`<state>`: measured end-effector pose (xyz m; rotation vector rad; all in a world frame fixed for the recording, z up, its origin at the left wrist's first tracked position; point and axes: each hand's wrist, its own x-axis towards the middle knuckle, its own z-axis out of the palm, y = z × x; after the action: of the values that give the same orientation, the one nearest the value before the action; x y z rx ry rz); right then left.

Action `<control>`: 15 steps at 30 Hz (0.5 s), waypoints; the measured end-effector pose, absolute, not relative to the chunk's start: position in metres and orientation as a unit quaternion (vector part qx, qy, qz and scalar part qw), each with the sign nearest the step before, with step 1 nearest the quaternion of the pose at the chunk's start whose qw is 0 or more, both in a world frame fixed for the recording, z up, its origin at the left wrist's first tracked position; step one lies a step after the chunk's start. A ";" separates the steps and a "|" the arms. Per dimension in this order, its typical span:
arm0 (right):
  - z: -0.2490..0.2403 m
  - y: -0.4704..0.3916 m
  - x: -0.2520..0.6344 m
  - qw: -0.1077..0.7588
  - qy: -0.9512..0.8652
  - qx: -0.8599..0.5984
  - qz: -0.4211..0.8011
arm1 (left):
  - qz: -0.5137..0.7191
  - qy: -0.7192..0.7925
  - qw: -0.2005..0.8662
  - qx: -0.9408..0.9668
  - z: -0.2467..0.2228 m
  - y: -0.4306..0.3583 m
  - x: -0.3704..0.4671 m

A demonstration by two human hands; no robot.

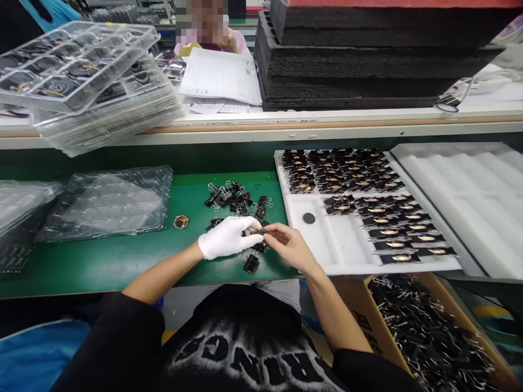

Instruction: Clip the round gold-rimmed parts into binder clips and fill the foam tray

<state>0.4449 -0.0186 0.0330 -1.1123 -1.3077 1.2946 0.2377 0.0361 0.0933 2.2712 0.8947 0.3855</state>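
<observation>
My left hand (229, 237), in a white glove, is closed on a small round dark part (259, 232) with a gold edge, which looks like a watch case. My bare right hand (290, 245) pinches the same part from the other side, and the fingers cover much of it. Around and under the hands lie loose black binder clips (235, 197) with silver handles; one binder clip (252, 264) sits nearest the front edge. A round watch-like piece (181, 221) with a gold rim rests on the green mat (134, 261), left of my gloved hand.
On the right, a white foam tray (296, 239) holds rows of clipped pieces (379, 220) and a dark disc (309, 218). Clear plastic trays (110, 204) lie left. A carton (392, 326) of binder clips stands below right. Black foam sheets (347, 81) are stacked on the shelf; a person sits beyond.
</observation>
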 end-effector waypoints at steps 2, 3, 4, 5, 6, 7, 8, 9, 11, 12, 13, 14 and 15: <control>0.033 -0.020 0.449 0.462 -0.559 -0.455 0.518 | 0.117 0.319 0.310 0.888 0.104 0.045 0.227; 0.032 -0.021 0.450 0.464 -0.562 -0.455 0.512 | 0.108 0.335 0.263 0.898 0.111 0.052 0.220; 0.032 -0.022 0.452 0.471 -0.558 -0.455 0.509 | 0.098 0.373 0.192 0.903 0.118 0.061 0.211; 0.031 -0.023 0.453 0.482 -0.550 -0.456 0.508 | 0.090 0.427 0.098 0.894 0.123 0.070 0.203; 0.030 -0.024 0.454 0.494 -0.539 -0.455 0.508 | 0.068 0.480 0.007 0.875 0.128 0.080 0.194; 0.029 -0.025 0.455 0.503 -0.530 -0.452 0.512 | 0.038 0.514 -0.052 0.856 0.132 0.090 0.187; 0.028 -0.026 0.456 0.506 -0.525 -0.446 0.520 | 0.016 0.529 -0.076 0.845 0.134 0.098 0.181; 0.028 -0.027 0.457 0.504 -0.522 -0.438 0.531 | -0.006 0.535 -0.080 0.841 0.135 0.106 0.176; 0.028 -0.028 0.458 0.490 -0.522 -0.418 0.559 | -0.031 0.527 -0.052 0.847 0.132 0.116 0.170; 0.028 -0.029 0.459 0.482 -0.521 -0.406 0.575 | -0.040 0.524 -0.040 0.850 0.130 0.119 0.169; 0.028 -0.030 0.460 0.476 -0.517 -0.394 0.592 | -0.047 0.522 -0.028 0.851 0.127 0.121 0.168; 0.028 -0.031 0.460 0.473 -0.509 -0.383 0.609 | -0.051 0.521 -0.019 0.852 0.125 0.123 0.167; 0.028 -0.032 0.461 0.473 -0.499 -0.375 0.623 | -0.052 0.523 -0.012 0.851 0.124 0.124 0.166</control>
<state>0.4611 -0.0318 0.0277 -0.9174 -1.2206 1.5240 0.1661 0.1239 0.1236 2.6927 1.6557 -0.1632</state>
